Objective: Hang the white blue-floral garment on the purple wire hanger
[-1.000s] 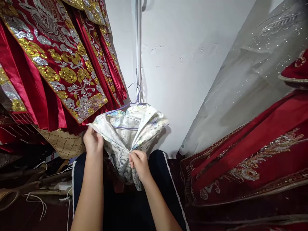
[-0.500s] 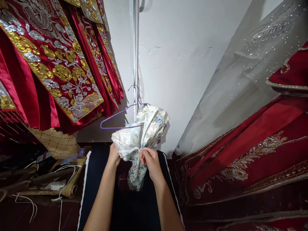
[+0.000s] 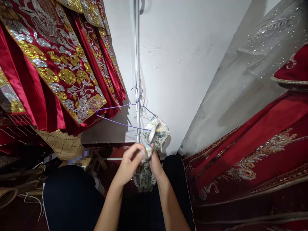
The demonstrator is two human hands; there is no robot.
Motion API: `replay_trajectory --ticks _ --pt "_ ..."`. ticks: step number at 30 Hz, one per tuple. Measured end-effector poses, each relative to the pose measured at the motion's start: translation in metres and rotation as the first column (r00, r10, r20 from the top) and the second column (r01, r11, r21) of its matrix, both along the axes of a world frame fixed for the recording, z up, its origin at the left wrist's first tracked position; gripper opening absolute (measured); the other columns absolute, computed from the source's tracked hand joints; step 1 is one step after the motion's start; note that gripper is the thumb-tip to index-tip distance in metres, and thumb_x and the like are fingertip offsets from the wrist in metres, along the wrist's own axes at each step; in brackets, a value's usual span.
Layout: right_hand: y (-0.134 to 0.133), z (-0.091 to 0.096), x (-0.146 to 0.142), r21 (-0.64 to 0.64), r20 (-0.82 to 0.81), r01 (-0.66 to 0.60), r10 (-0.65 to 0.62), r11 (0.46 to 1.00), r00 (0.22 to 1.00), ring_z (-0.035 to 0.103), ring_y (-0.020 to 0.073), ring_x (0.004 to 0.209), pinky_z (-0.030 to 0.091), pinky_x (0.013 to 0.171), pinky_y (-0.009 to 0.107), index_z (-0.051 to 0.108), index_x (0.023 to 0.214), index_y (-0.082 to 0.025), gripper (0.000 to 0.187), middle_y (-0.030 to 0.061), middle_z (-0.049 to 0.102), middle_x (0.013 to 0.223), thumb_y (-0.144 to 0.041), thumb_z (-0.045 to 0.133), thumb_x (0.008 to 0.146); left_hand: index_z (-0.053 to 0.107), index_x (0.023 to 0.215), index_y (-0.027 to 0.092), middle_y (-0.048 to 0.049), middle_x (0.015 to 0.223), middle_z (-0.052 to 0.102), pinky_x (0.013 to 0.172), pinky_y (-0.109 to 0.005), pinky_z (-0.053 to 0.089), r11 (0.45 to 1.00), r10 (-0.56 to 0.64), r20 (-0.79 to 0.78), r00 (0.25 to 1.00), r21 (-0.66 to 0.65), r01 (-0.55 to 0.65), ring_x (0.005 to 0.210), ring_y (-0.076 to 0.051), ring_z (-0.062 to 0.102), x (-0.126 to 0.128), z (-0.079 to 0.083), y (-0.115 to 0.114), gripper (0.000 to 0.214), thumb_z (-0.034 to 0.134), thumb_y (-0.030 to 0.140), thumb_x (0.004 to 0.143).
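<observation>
The floral garment [image 3: 160, 133] hangs on the right end of the purple hanger [image 3: 138, 102], whose left side is bare. On the near side, the left hand's [image 3: 130, 162] curled fingers pinch bunched, blurred cloth from it; the right hand [image 3: 156, 163] meets the same bunch, its grip too hidden to tell. Embroidered red clothing [image 3: 69, 70] hangs far left.

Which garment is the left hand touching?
The pale floral garment, hanging from one end of the purple hanger; the red garments and sparkly white fabric hang untouched at the sides.
</observation>
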State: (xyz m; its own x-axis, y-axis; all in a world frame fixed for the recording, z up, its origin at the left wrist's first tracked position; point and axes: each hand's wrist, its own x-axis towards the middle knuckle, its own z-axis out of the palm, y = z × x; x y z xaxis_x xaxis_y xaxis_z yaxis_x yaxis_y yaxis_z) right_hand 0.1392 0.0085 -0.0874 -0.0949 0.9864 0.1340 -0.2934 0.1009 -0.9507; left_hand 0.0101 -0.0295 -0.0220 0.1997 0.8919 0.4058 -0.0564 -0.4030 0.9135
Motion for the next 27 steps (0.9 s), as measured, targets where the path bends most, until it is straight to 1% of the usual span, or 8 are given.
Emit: replay_trajectory --ticks 3,7,10,14,18,21,24,27 --pt "-0.009 0.015 -0.006 -0.078 -0.159 -0.044 0.031 0.996 0.987 0.065 0.0247 0.089 0.052 0.077 0.036 0.071 0.095 -0.025 0.067 0.0076 0.070 0.088 -0.078 0.031 0.088 0.066 0.098 0.024 -0.0086 0.117 0.062 0.106 -0.041 0.040 0.984 0.056 -0.297 0.953 0.179 -0.002 0.118 -0.025 0.053 0.002 0.018 -0.015 0.014 0.055 0.031 0.095" --pt "-0.023 0.033 0.001 -0.118 -0.147 -0.199 0.181 0.973 0.972 0.066 0.0260 0.088 0.052 0.073 0.036 0.070 0.107 -0.025 0.062 0.0086 0.069 0.086 -0.075 0.041 0.086 0.058 0.129 0.030 -0.0090 0.145 0.048 0.115 -0.048 0.029 0.968 0.153 -0.401 0.903 0.245 -0.055 0.138 -0.028 0.037 -0.009 0.022 -0.006 0.034 0.050 0.035 0.097" --pt "-0.032 0.046 0.013 -0.057 0.011 -0.333 0.334 0.941 0.942 0.065 0.0245 0.084 0.051 0.076 0.034 0.071 0.103 -0.023 0.039 0.0053 0.069 0.083 -0.054 0.069 0.079 0.060 0.129 0.025 -0.0094 0.123 0.064 0.108 -0.043 0.039 0.987 -0.023 -0.423 0.906 0.134 0.087 0.118 -0.026 0.055 -0.019 0.007 0.010 0.041 0.032 0.039 0.102" --pt "-0.029 0.061 0.042 0.064 0.457 -0.410 0.339 0.910 0.822 0.062 0.0222 0.078 0.048 0.072 0.032 0.073 0.084 -0.021 0.014 0.0023 0.068 0.079 -0.026 0.074 0.071 0.069 0.080 0.020 -0.0024 0.074 0.065 0.094 -0.036 0.043 0.985 -0.098 -0.559 0.823 0.063 0.160 0.073 -0.020 0.058 -0.035 -0.024 0.026 0.048 0.036 0.049 0.099" --pt "0.019 0.071 0.066 0.132 0.595 -0.164 0.054 0.978 0.802 0.062 0.0211 0.069 0.047 0.061 0.030 0.071 0.073 -0.019 0.009 0.0039 0.068 0.072 -0.023 0.063 0.072 0.057 0.065 0.018 0.0008 0.060 0.052 0.060 -0.026 0.036 1.000 -0.030 -0.658 0.753 -0.018 0.024 0.057 -0.015 0.045 -0.063 -0.044 0.032 0.047 0.047 0.054 0.094" --pt "0.078 0.076 0.051 0.347 0.437 0.075 -0.232 0.935 0.869 0.065 0.0238 0.096 0.049 0.084 0.033 0.073 0.099 -0.019 0.030 0.0072 0.072 0.103 -0.025 0.059 0.073 0.056 0.064 0.017 0.0003 0.060 0.051 0.056 -0.026 0.029 0.994 0.062 -0.635 0.770 -0.032 -0.107 0.057 -0.015 0.044 -0.078 -0.049 0.034 0.047 0.047 0.054 0.093" --pt "0.129 0.069 0.016 0.325 0.468 0.058 -0.214 0.944 0.857 0.058 0.0246 0.118 0.043 0.101 0.038 0.065 0.120 -0.021 0.043 0.0083 0.066 0.125 -0.035 0.052 0.082 0.060 0.068 0.016 -0.0016 0.067 0.057 0.059 -0.025 0.033 0.985 0.122 -0.510 0.851 -0.044 -0.167 0.064 -0.016 0.048 -0.076 -0.053 0.035 0.045 0.050 0.053 0.092" --pt "0.160 0.049 -0.005 0.251 0.594 0.038 -0.185 0.967 0.783 0.058 0.0263 0.116 0.043 0.101 0.039 0.067 0.111 -0.019 0.040 0.0106 0.069 0.118 -0.043 0.045 0.088 0.068 0.084 0.015 -0.0052 0.088 0.067 0.073 -0.027 0.042 0.986 0.118 -0.270 0.956 -0.086 -0.146 0.082 -0.021 0.056 -0.063 -0.058 0.031 0.040 0.053 0.050 0.092"
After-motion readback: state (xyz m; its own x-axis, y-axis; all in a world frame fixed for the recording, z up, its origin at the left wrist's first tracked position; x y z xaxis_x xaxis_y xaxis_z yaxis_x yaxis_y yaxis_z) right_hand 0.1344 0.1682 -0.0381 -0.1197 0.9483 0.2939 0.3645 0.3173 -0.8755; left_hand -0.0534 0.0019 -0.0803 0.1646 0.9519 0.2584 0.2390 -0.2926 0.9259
